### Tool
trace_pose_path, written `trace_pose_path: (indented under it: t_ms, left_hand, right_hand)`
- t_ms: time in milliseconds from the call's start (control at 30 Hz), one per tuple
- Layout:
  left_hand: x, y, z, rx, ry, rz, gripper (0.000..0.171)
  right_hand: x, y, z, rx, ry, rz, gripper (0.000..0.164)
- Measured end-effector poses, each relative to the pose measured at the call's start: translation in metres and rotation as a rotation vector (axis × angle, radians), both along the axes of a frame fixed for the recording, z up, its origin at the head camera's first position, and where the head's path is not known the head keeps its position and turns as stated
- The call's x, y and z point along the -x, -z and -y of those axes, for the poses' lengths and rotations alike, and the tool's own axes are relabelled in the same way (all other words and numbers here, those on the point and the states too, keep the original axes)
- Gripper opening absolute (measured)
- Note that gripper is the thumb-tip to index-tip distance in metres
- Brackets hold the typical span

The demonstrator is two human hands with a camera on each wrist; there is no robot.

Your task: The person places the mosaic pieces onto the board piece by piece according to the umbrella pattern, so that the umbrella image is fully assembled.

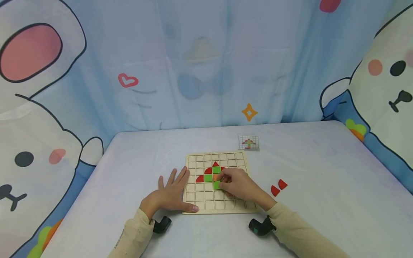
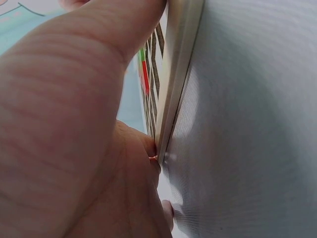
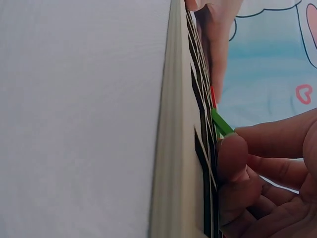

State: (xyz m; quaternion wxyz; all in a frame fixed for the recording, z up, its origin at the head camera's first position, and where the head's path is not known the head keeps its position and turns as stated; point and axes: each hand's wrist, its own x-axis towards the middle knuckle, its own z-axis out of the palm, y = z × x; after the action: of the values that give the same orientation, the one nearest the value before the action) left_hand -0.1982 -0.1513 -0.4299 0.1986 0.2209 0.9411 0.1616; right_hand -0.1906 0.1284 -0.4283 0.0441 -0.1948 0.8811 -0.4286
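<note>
A wooden grid board (image 1: 206, 206) lies on the table with red, green and orange pieces set in its squares. My right hand (image 1: 238, 182) is over the board's middle and pinches a green square tile (image 1: 216, 185) between thumb and finger. In the right wrist view this green tile (image 3: 221, 123) is tilted against the grid. My left hand (image 1: 172, 195) rests at the board's left side, fingers spread, the thumb on its near left corner. Red pieces (image 1: 208, 171) and green squares (image 1: 208, 178) sit around an orange piece partly hidden by my right fingers.
Two loose red quarter-round pieces (image 1: 282, 184) lie on the white cloth to the right of the board. Behind the board is a small pattern card (image 1: 248, 142) with a coloured figure on a grid. A printed curtain (image 1: 200, 71) hangs along the table's far edge.
</note>
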Motion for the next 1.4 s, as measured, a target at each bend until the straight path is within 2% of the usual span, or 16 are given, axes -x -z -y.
trace_pose_path:
  t_ms: [233,467,733,900,1033,1200,1400]
  left_hand:
    - [0.000,0.000,0.000,-0.006,-0.004,0.003,0.131]
    - [-0.001,-0.001,0.000,-0.004,-0.005,0.004,0.130]
    - [-0.002,-0.002,0.000,-0.017,-0.006,0.000,0.130]
    - [-0.002,-0.001,0.000,-0.012,-0.003,0.003,0.130]
    - [-0.001,0.000,-0.001,-0.010,-0.007,0.007,0.130]
    - [-0.002,0.000,-0.002,-0.034,-0.002,0.010,0.130]
    - [-0.002,-0.002,0.001,-0.040,-0.003,0.020,0.131]
  right_hand:
    - [-0.002,0.000,0.004,-0.056,0.031,-0.036,0.009]
    - [-0.001,0.003,0.002,-0.040,-0.040,-0.096,0.010]
    - [0.000,0.004,0.002,-0.075,-0.081,-0.136,0.014]
    - [0.000,0.003,-0.002,-0.062,-0.104,-0.127,0.014]
    - [0.001,-0.004,-0.008,-0.065,-0.109,-0.083,0.012]
    - [0.001,-0.019,-0.022,-0.025,-0.075,-0.021,0.011]
    - [-0.004,-0.032,-0.043,-0.062,-0.051,-0.096,0.010]
